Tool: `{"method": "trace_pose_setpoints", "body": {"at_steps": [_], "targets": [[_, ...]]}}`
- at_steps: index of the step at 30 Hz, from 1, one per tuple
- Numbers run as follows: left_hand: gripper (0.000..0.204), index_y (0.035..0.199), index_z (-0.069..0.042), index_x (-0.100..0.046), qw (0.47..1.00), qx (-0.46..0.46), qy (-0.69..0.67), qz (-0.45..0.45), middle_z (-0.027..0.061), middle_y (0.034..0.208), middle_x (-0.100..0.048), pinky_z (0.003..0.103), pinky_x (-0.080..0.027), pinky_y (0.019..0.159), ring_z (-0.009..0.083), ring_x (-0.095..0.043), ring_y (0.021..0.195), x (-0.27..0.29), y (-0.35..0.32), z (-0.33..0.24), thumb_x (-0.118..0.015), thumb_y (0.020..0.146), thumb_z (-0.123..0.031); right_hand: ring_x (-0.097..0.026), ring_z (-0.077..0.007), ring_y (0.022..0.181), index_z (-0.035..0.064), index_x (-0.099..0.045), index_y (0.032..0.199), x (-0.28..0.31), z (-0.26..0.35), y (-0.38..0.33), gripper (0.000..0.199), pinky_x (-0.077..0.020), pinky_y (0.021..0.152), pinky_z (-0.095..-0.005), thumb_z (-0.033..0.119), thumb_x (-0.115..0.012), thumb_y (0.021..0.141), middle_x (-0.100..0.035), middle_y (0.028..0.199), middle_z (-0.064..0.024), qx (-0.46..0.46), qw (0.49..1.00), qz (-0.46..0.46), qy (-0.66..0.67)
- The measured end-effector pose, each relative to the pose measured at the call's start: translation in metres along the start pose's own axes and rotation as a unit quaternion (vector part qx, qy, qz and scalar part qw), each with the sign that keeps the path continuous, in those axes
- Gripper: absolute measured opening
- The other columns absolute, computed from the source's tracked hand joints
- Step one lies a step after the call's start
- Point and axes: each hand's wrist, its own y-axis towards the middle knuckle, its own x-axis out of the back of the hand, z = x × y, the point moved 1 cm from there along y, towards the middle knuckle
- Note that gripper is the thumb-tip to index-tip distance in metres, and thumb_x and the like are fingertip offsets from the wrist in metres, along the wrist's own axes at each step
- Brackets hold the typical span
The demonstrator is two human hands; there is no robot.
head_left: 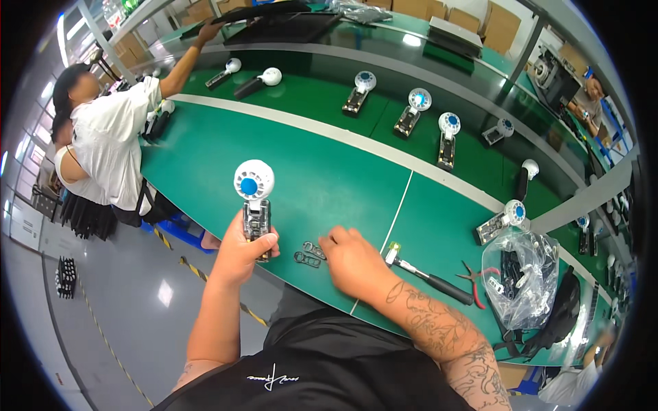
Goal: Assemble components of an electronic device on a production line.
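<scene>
My left hand (241,252) is wrapped round the handle of a small handheld fan (257,216). The fan stands upright, its round white head with a blue centre at the top, and its dark handle shows inner parts. Low over the green table, my right hand (353,260) has its fingers curled together. Whether something is pinched in them is hidden. Just left of those fingertips lie two small dark frame-like pieces (307,259). To the right of that hand rests a hammer (432,279) with a black grip and a yellowish clear head.
Red-handled pliers (474,282) and a clear plastic bag (521,281) of parts lie at right. Beyond the pale rail (349,139), several fans (409,113) sit on a green belt (308,96). A co-worker (113,133) in white reaches across at far left.
</scene>
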Motion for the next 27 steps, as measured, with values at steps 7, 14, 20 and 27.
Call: {"method": "trace_pose_setpoints", "body": {"at_steps": [7, 14, 20, 27], "targets": [[0.043, 0.129, -0.001, -0.053, 1.000, -0.016, 0.014, 0.002, 0.0108, 0.093, -0.065, 0.029, -0.054, 0.067, 0.0179, -0.063, 0.073, -0.022, 0.027, -0.020, -0.072, 0.090, -0.001, -0.062, -0.0356, 0.089, 0.0039, -0.068, 0.110, 0.002, 0.003, 0.012, 0.019, -0.0562, 0.083, -0.0438, 0.010, -0.067, 0.092, -0.062, 0.104, -0.0150, 0.000, 0.999, -0.036, 0.004], [0.041, 0.127, -0.002, -0.053, 1.000, -0.008, 0.025, -0.006, 0.0098, 0.094, -0.065, 0.027, -0.054, 0.068, 0.0162, -0.063, 0.074, -0.017, 0.027, -0.016, -0.072, 0.090, -0.001, -0.063, -0.0358, 0.092, 0.0035, -0.068, 0.110, -0.006, 0.006, 0.022, 0.022, -0.0561, 0.085, -0.0445, 0.012, -0.070, 0.090, -0.064, 0.106, -0.0158, -0.010, 0.999, -0.035, -0.003], [0.047, 0.127, -0.005, -0.055, 0.997, -0.009, 0.071, -0.032, 0.0065, 0.096, -0.067, 0.025, -0.052, 0.069, 0.0130, -0.063, 0.076, -0.033, 0.024, -0.004, -0.077, 0.087, -0.005, -0.067, -0.0311, 0.088, 0.0022, -0.067, 0.109, 0.021, 0.003, 0.022, 0.022, -0.0572, 0.080, -0.0385, 0.007, -0.072, 0.088, -0.067, 0.105, -0.0144, -0.024, 0.983, -0.176, 0.054], [0.053, 0.130, -0.005, -0.056, 0.999, -0.020, 0.039, 0.030, 0.0061, 0.100, -0.068, 0.025, -0.052, 0.073, 0.0129, -0.063, 0.081, -0.073, 0.018, -0.010, -0.079, 0.083, -0.008, -0.068, -0.0193, 0.079, -0.0001, -0.064, 0.110, 0.061, 0.030, -0.018, 0.020, -0.0566, 0.071, -0.0292, 0.003, -0.071, 0.091, -0.070, 0.098, -0.0113, -0.105, 0.943, -0.169, 0.268]]}}
